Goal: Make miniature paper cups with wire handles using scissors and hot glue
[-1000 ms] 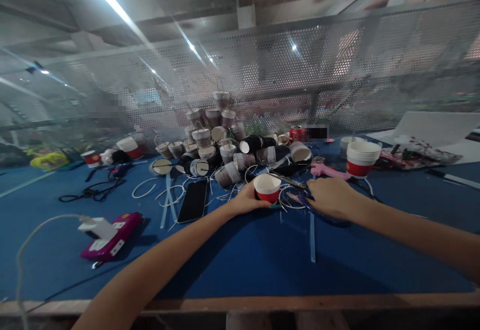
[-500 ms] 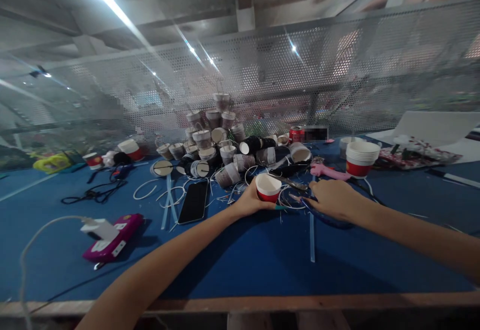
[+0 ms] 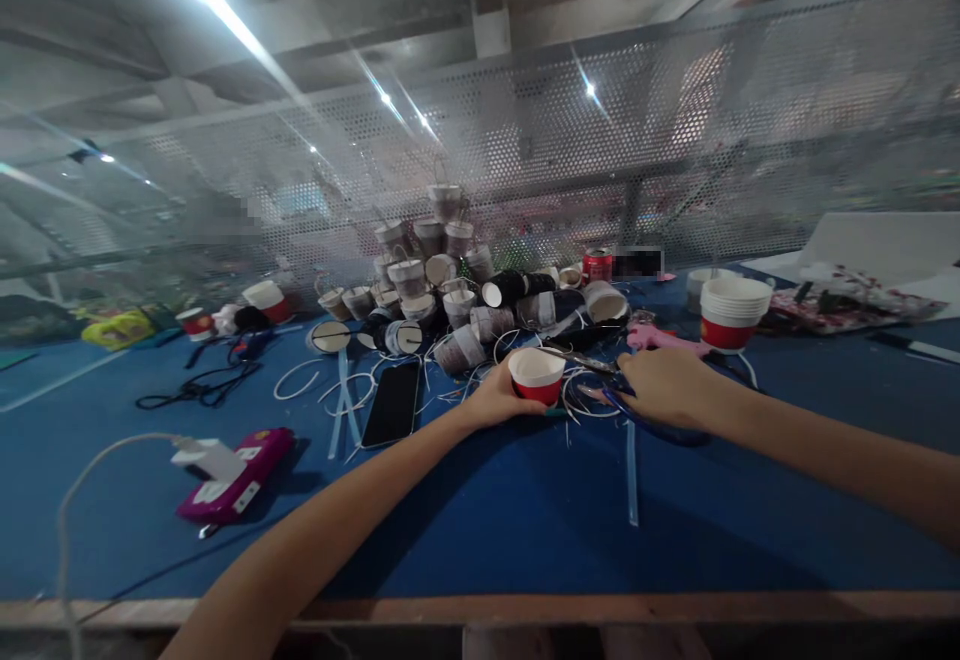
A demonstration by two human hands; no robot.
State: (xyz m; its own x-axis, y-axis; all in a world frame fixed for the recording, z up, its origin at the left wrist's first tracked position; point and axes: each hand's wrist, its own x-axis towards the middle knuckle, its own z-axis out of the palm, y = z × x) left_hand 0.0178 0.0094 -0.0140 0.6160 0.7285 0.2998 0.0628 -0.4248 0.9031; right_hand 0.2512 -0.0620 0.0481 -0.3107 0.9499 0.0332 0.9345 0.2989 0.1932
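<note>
My left hand (image 3: 491,398) is wrapped round a red and white paper cup (image 3: 537,390), holding it upright just above the blue table. The cup's rim looks uneven and bent. To its right, my right hand (image 3: 667,387) grips a pair of scissors (image 3: 654,427) by the dark blue handles. The scissor blades are spread apart and point left at the cup; whether the upper tip touches it I cannot tell. White cord loops (image 3: 589,405) lie between the cup and the scissors. A pink glue gun (image 3: 667,338) rests behind my right hand.
Behind the cup rises a pile of wrapped cups (image 3: 442,290). A phone (image 3: 391,403) and a purple power strip (image 3: 238,475) lie on the left. Stacked paper cups (image 3: 731,325) stand right, a red can (image 3: 598,266) at the back. A clear glue stick (image 3: 632,475) lies near the front.
The view has shifted slightly, so most table items sit a little further right. Both hands keep their grips, and the scissor blades stay spread beside the cup.
</note>
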